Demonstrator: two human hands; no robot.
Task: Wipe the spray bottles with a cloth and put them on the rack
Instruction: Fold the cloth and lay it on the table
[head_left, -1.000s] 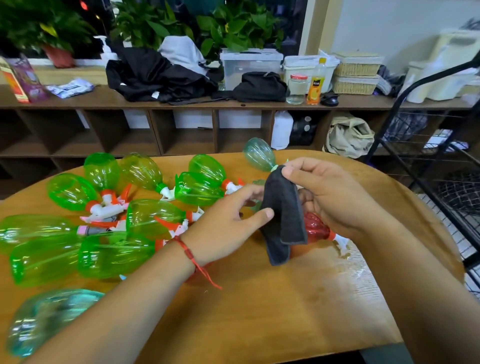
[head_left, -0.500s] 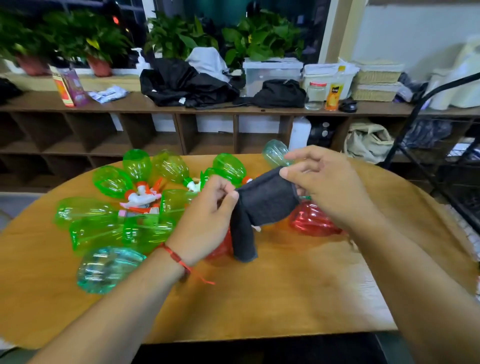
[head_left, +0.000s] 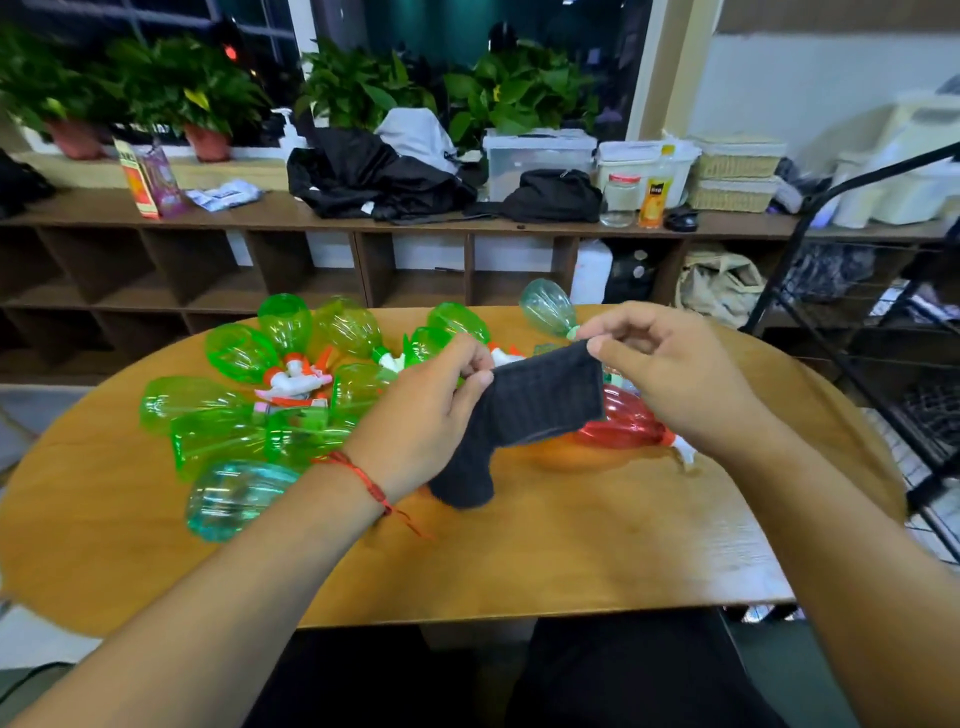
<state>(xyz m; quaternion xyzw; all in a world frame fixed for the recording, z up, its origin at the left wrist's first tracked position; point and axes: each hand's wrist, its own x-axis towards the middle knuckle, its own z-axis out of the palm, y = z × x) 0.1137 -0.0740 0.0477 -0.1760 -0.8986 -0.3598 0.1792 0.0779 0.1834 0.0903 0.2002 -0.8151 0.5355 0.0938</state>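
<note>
The left hand (head_left: 426, 415) and right hand (head_left: 670, 374) each pinch an upper corner of the dark cloth (head_left: 535, 410), stretching it between them at mid-frame. This is probably to open a flat face for wiping, while its lower end droops to the table (head_left: 519, 561). Just behind the cloth lies a red bottle (head_left: 623, 421), likely the nearest to take. The green bottles (head_left: 291, 405) lie heaped on their sides at centre left, unwiped as far as I can judge. The rack (head_left: 883, 332) stands at the right edge.
</note>
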